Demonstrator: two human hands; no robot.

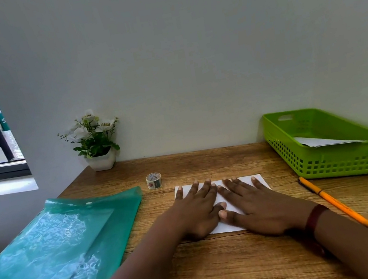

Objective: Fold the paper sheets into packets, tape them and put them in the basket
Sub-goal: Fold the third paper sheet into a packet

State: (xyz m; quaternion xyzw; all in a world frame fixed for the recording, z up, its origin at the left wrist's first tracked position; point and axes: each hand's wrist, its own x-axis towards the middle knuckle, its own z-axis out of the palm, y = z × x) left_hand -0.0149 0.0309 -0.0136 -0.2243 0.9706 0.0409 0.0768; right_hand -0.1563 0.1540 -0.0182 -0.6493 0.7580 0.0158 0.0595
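A folded white paper sheet (pixel 229 226) lies flat on the wooden desk (pixel 225 267) in front of me. My left hand (pixel 196 207) and my right hand (pixel 251 203) both press flat on it with straight, spread fingers, side by side, thumbs nearly touching. A small roll of tape (pixel 154 181) stands just beyond the paper's left corner. The green basket (pixel 325 163) sits at the right by the wall, with a white folded packet (pixel 325 140) inside it.
A teal plastic document folder (pixel 57 250) covers the desk's left side and overhangs its edge. An orange pencil (pixel 334 201) lies diagonally at the right, below the basket. A white pot of flowers (pixel 96 142) stands at the back left against the wall.
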